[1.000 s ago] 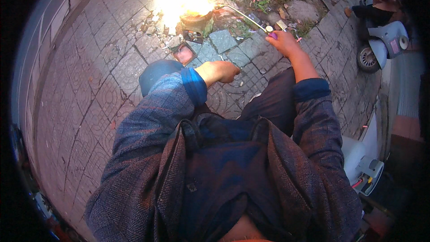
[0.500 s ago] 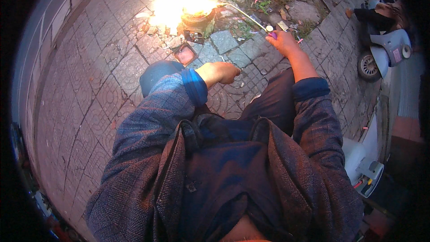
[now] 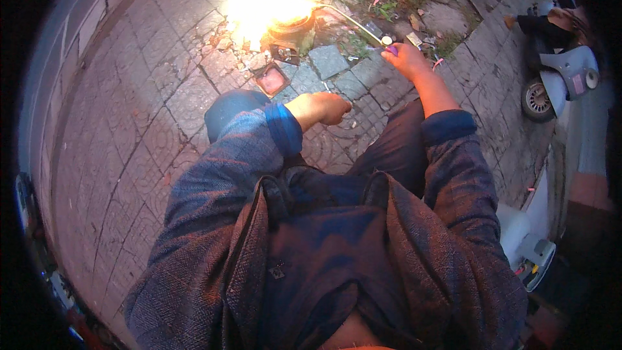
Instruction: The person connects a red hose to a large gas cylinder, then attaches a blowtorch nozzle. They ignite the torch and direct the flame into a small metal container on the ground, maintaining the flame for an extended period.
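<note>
My right hand point(image 3: 409, 61) is closed around the purple grip of a long, thin, pale rod point(image 3: 350, 21). A small round cream piece point(image 3: 387, 41) shows where the grip meets the rod. The far end reaches a bright flame point(image 3: 262, 10), whose glare hides the tip. Under the flame's right side stands a round stove-like container point(image 3: 293, 29), partly washed out by the light. My left hand point(image 3: 327, 109) hangs closed over my left knee. A thin white stick point(image 3: 326, 87) shows at its far side; whether the fingers grip it is unclear.
A shallow reddish square tray point(image 3: 272, 80) and a dark box-like piece point(image 3: 285, 54) lie near the flame. Loose paving slabs point(image 3: 328, 61), litter and weeds point(image 3: 387, 10) surround it. At right are a parked scooter point(image 3: 567, 71) and a person's dark-clothed leg point(image 3: 541, 24).
The view has shifted slightly, so the ground and the scooter sit a little further right. Both hands keep nearly the same pose, and the rod still reaches the flame.
</note>
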The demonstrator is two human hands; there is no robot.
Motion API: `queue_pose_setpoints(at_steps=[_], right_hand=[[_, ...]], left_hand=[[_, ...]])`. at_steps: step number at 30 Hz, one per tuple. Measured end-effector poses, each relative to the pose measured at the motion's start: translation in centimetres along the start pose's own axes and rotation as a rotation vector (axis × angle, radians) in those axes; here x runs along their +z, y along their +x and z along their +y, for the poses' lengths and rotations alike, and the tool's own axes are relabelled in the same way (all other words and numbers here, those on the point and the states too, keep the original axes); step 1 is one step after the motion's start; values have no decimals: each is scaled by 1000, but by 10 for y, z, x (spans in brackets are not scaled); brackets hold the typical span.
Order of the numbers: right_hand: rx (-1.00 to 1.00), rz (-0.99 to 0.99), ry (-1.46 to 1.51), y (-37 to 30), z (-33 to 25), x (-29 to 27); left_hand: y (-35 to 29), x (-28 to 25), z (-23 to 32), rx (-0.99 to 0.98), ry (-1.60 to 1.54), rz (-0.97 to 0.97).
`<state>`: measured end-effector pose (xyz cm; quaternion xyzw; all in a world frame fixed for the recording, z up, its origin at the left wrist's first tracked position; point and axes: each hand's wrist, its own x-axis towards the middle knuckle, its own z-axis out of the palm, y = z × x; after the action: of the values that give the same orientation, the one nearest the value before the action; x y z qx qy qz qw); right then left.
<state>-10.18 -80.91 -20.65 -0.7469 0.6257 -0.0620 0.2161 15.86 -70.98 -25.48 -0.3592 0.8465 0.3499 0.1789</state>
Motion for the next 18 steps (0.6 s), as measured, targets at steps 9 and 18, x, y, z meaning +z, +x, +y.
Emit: queue_pose_setpoints(at_steps=[9,18], right_hand=[[-76,4,-19,43,-18,26],[-145,-29,-15,50,-27,28]], left_hand=[[-11,7,-17,-71,-13,-7],[-17,9,-22,-95,-14,-12]])
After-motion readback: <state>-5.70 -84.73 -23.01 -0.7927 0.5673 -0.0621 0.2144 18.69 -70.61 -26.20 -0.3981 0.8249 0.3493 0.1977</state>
